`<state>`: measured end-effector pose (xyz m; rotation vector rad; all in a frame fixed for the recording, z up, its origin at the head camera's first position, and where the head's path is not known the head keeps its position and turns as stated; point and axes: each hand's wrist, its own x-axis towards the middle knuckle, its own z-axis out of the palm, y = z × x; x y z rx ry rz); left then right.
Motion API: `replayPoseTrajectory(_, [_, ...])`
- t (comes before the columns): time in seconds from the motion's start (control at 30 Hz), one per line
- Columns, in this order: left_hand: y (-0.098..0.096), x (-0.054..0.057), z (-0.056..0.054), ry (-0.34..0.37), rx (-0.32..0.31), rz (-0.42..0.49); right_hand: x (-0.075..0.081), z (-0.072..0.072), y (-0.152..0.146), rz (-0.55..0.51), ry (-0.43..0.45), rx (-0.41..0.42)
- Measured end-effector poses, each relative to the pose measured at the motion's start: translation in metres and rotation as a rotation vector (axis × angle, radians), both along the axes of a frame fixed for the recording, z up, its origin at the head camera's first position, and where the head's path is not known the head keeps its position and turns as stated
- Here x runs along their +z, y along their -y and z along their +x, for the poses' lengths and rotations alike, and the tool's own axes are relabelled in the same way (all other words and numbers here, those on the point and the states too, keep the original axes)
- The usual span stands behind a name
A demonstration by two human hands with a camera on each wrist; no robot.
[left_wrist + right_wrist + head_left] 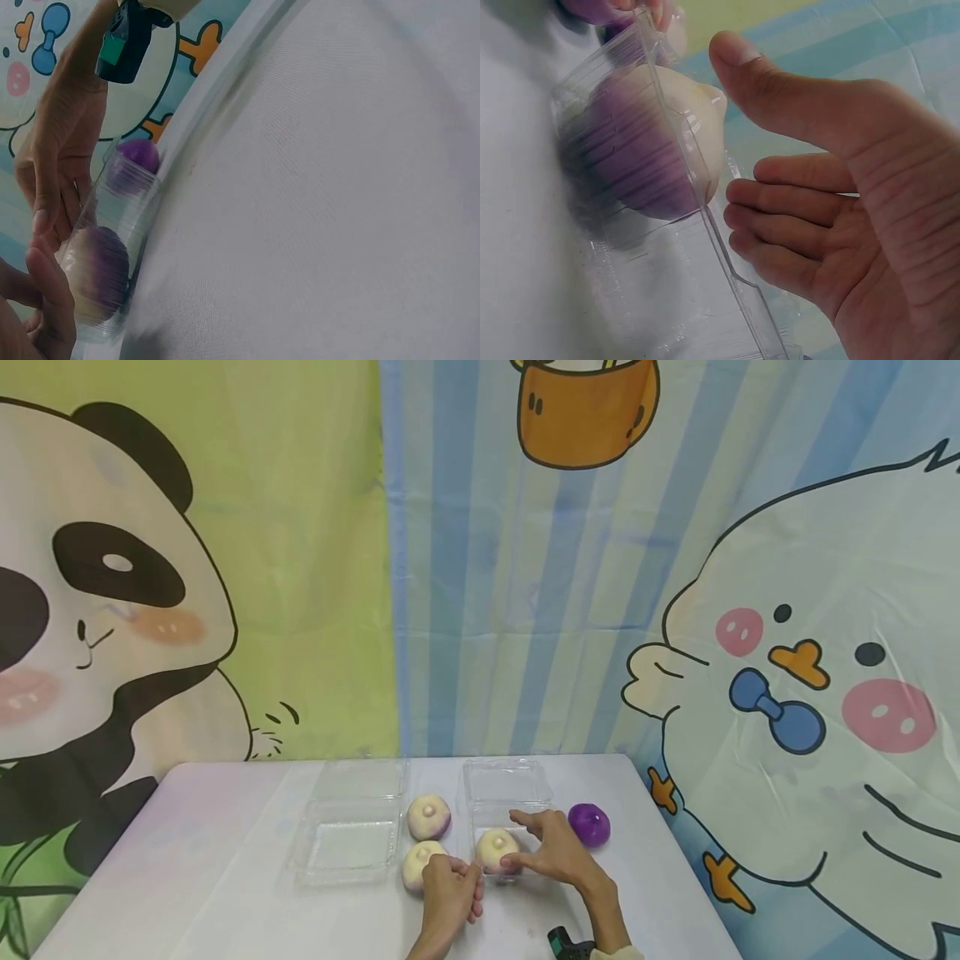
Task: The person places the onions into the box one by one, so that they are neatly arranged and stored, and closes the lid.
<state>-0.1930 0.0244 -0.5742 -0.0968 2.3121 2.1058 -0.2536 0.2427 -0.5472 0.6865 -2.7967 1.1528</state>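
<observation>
A white-and-purple turnip (pixel 497 850) sits in the near half of a clear plastic clamshell box (pixel 739 274), pale side up. My right hand (pixel 553 850) is spread over the box, thumb and fingers apart with nothing held between them. In the right wrist view its thumb (pixel 772 90) hangs just off the turnip. My left hand (pixel 450 893) pinches the box's near left corner, its fingertips on both sides of the rim in the right wrist view. Beside it two more turnips, a near one (pixel 418 865) and a far one (pixel 429 817), lie on the table.
A second clear box (pixel 352 843) lies lidded-back on the left of the white table (pixel 225 860). A purple round vegetable (pixel 588 825) rests right of the nearer box. The box's lid (pixel 508 782) is folded back toward the printed curtain (pixel 495 610).
</observation>
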Motion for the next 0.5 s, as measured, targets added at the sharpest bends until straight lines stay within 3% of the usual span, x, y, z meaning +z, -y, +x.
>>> replayPoseTrajectory(0.27, [-0.001,-0.002,0.0,-0.008,0.002,0.0,0.006,0.002,-0.006,-0.033,-0.059,-0.013])
replayPoseTrajectory(0.5, [0.0,-0.002,0.0,-0.011,-0.002,0.006,0.006,0.004,-0.012,-0.099,-0.037,-0.051])
